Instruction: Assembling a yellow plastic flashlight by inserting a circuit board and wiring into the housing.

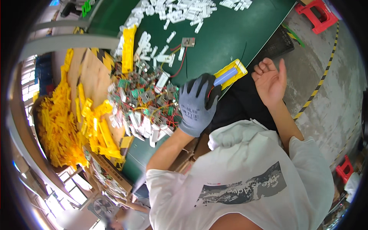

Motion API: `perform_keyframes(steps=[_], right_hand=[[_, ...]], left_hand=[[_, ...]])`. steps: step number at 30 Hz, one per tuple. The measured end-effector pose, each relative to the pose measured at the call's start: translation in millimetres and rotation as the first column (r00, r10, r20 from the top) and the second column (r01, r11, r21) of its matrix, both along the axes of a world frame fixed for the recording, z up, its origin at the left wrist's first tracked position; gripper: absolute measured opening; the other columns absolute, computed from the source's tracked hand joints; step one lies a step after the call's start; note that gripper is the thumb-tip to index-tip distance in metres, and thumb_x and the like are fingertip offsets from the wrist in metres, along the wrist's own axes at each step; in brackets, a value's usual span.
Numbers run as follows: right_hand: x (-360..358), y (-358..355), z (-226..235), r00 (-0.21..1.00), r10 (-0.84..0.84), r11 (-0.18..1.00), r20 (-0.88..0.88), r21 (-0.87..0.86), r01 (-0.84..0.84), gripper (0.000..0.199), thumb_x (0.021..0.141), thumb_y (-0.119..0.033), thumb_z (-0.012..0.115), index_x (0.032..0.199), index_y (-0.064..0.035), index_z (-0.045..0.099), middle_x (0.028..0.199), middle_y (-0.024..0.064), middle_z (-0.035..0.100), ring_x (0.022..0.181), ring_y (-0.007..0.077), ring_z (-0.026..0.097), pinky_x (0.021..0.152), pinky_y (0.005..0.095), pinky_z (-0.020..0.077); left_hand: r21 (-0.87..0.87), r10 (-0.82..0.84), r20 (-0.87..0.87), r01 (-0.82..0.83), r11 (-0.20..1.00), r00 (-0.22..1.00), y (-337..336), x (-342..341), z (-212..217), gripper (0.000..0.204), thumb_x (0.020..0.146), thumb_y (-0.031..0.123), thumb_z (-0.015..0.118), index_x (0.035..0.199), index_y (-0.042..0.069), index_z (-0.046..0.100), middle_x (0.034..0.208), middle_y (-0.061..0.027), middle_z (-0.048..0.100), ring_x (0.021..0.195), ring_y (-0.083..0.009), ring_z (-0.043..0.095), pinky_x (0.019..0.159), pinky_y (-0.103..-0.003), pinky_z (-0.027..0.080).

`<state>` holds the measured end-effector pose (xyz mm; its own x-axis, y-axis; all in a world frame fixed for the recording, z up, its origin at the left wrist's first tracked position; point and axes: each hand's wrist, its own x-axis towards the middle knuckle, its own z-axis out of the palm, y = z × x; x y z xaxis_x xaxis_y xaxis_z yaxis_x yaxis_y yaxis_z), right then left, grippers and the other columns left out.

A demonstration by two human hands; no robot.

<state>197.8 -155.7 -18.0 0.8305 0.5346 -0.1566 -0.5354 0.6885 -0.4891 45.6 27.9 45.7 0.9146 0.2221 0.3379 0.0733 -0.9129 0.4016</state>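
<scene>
My left hand (199, 100), in a grey glove with dark fingertips, grips the left end of a yellow plastic casing (231, 81) at the table's near edge. Inside the casing lies a blue cylindrical battery (225, 76). A white piece sits at its right end, and a thin dark wire sticks up from there. The glove hides the casing's left end. My right hand (270, 82) is bare and held off to the right, past the table edge. Its palm faces up, the fingers loosely curled and the thumb apart, with nothing in it.
A heap of small circuit boards with wires (143, 96) covers the green table (226, 34) left of the glove. White plastic parts (180, 11) lie farther back. Yellow casings (61, 126) pile up at far left. A red stool (317, 15) stands on the floor; another person (130, 219) is at lower left.
</scene>
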Motion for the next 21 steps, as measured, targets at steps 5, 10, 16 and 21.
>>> perform_keyframes(steps=[5,10,16,21], right_hand=[[-8.6,19.3,15.2,0.878,0.133,0.901,0.460,-0.425,0.086,0.021,0.094,-0.014,0.056,0.110,-0.0007,0.059,0.084,0.0037,0.055,0.077,0.0072,0.050,0.068,0.0212,0.0384],[-15.0,19.9,23.2,0.642,0.423,0.726,0.640,-0.663,0.182,0.035,0.088,-0.010,0.064,0.123,-0.0047,0.056,0.063,-0.0003,0.052,0.054,0.0044,0.043,0.054,0.0196,0.0365],[-11.3,15.5,32.9,0.627,0.452,0.774,0.634,-0.629,0.078,0.034,0.088,-0.013,0.066,0.120,-0.0028,0.058,0.078,0.0073,0.064,0.066,0.0070,0.058,0.064,0.0240,0.0479],[-1.0,-0.8,13.2,0.757,0.442,0.850,0.482,-0.494,-0.181,0.025,0.087,-0.008,0.067,0.109,0.0006,0.059,0.093,0.0073,0.066,0.083,0.0091,0.062,0.078,0.0242,0.0495]], left_hand=[[0.043,-0.022,-0.012,0.022,0.999,1.000,-1.7,7.7,4.0,0.047,0.071,0.015,0.073,0.116,0.008,0.059,0.113,-0.0117,0.059,0.098,-0.0319,0.055,0.082,-0.043,0.042],[-0.028,0.028,0.019,-0.027,0.999,0.999,0.1,-5.2,-4.3,0.049,0.071,0.014,0.073,0.117,0.008,0.058,0.111,-0.0130,0.060,0.097,-0.0336,0.056,0.082,-0.044,0.042],[-0.034,-0.110,0.027,0.111,0.993,0.994,-8.4,4.7,11.6,0.036,0.072,0.010,0.071,0.107,0.008,0.064,0.112,-0.0118,0.061,0.100,-0.0336,0.056,0.084,-0.043,0.043],[0.141,0.249,0.136,-0.268,0.953,0.959,-43.0,1.0,13.1,0.063,0.068,0.015,0.074,0.128,0.007,0.055,0.132,-0.0181,0.048,0.126,-0.0385,0.040,0.102,-0.049,0.034]])
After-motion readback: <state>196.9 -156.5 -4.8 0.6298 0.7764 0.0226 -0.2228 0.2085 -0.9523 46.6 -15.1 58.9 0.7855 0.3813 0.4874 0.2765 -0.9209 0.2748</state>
